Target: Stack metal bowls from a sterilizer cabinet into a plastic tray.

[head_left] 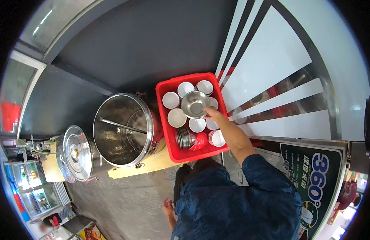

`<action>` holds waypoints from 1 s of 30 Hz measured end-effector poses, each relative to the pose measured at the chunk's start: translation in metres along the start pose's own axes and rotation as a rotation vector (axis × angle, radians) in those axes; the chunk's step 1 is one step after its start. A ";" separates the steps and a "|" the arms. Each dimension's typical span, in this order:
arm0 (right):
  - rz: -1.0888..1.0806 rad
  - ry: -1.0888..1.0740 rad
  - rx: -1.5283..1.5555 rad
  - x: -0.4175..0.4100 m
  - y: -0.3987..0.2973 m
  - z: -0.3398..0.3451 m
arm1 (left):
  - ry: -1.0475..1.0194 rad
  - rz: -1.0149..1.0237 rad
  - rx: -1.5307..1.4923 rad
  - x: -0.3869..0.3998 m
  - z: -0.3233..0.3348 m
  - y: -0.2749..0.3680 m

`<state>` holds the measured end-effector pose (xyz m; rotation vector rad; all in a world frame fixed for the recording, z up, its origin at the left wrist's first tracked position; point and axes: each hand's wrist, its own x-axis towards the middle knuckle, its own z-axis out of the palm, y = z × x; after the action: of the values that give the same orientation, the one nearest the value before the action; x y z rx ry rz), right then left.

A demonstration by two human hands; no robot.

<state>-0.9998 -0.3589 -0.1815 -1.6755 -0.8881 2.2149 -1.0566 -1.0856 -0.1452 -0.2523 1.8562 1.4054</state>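
Note:
A stainless steel bowl (194, 105) is gripped at its rim by my right hand (211, 113), above a red plastic tub (185, 157). Stacks of white bowls (177, 118) fill much of the tub. Near its front, nested metal bowls (185, 138) lie on their side, with a red rounded object (200, 141) beside them. My left hand (168, 207) hangs low over the floor, away from the tub, its fingers apart and nothing seen in it.
Left of the tub stands a large open steel pot (122, 150) with a metal rod inside. Farther left is a lidded steel pot (78, 153). A yellowish board (140, 168) lies beneath the tub. A dark printed panel (311, 183) stands at right. Other people are in the distance.

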 end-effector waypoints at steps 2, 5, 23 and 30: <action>0.020 0.010 0.015 -0.011 -0.001 -0.004 | -0.010 0.002 0.179 0.001 0.011 0.007; 0.009 0.054 0.026 -0.025 -0.004 0.013 | -0.023 0.007 0.316 0.004 0.001 -0.005; -0.458 0.356 -0.388 -0.049 -0.010 0.011 | -0.072 -0.046 0.408 0.047 -0.001 0.008; -0.491 0.309 -0.253 -0.048 -0.010 0.019 | -0.105 0.078 0.432 0.037 0.007 0.007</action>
<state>-1.0040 -0.3824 -0.1341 -1.6172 -1.3572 1.5289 -1.0819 -1.0661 -0.1655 0.1097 2.0416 1.0105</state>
